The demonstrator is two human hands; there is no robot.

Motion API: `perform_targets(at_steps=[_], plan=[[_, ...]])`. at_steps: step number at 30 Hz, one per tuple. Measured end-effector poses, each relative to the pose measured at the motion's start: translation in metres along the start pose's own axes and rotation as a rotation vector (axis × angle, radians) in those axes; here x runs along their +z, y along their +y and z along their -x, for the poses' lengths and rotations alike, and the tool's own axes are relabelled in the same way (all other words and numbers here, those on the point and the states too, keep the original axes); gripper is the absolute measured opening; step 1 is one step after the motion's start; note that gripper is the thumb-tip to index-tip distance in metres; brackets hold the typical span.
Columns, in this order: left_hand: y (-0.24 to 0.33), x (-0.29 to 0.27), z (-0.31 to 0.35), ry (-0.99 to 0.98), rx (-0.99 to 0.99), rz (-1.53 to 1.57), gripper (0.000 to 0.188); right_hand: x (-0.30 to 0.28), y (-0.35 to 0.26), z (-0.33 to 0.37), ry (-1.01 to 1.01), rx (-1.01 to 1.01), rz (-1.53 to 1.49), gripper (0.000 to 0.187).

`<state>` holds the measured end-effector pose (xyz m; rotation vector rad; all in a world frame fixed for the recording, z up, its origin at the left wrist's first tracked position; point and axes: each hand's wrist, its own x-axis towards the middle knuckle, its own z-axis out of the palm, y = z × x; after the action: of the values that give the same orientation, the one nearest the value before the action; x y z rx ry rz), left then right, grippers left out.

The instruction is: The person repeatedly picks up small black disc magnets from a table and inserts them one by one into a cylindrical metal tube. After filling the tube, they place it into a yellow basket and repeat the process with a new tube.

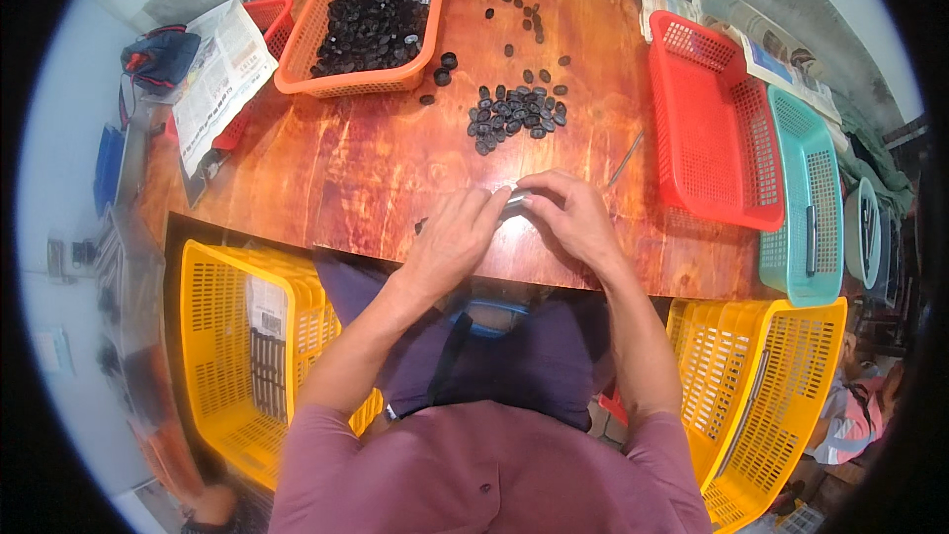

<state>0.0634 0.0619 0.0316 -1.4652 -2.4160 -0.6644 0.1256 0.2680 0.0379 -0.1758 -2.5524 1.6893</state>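
- The left hand [453, 235] is narrowed, thumb and fingers pinching a small silvery piece [516, 202] from the left.
- The right hand [573, 220] curls over the same piece from the right, its fingers also close together (the grip hides most of it).
- That piece sits between both hands, over the near middle of the reddish-brown table [386, 183].
- Beyond the hands lies a cluster of dark oval pieces [515, 117]; a thin rod [627, 158] rests to their right.
- Far left, an orange basket [361, 85] holds many dark pieces.
- Left of it, a newspaper [222, 79] carries columns of print (too small to read).
- At right stands a red basket [720, 124].
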Motion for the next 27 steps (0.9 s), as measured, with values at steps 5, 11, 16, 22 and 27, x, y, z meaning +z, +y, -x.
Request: perform_targets(at_steps=[5, 11, 16, 22, 27], plan=[[0.002, 0.003, 0.005, 0.039, -0.076, 0.099, 0.043, 0.003, 0.011, 0.004, -0.001, 0.016, -0.142, 0.02], [0.005, -0.001, 0.008, 0.034, -0.079, 0.098, 0.044, 0.003, 0.002, 0.013, 0.037, -0.057, -0.106, 0.018], [0.003, 0.001, 0.011, 0.028, -0.085, 0.072, 0.043, 0.006, 0.003, 0.015, 0.082, -0.125, -0.037, 0.017], [0.001, -0.007, 0.006, -0.045, -0.07, -0.001, 0.04, 0.003, -0.003, -0.006, 0.011, 0.048, 0.094, 0.018], [-0.006, -0.004, 0.008, -0.053, -0.06, 0.037, 0.039, 0.036, -0.025, -0.044, 0.254, -0.051, 0.441, 0.021]])
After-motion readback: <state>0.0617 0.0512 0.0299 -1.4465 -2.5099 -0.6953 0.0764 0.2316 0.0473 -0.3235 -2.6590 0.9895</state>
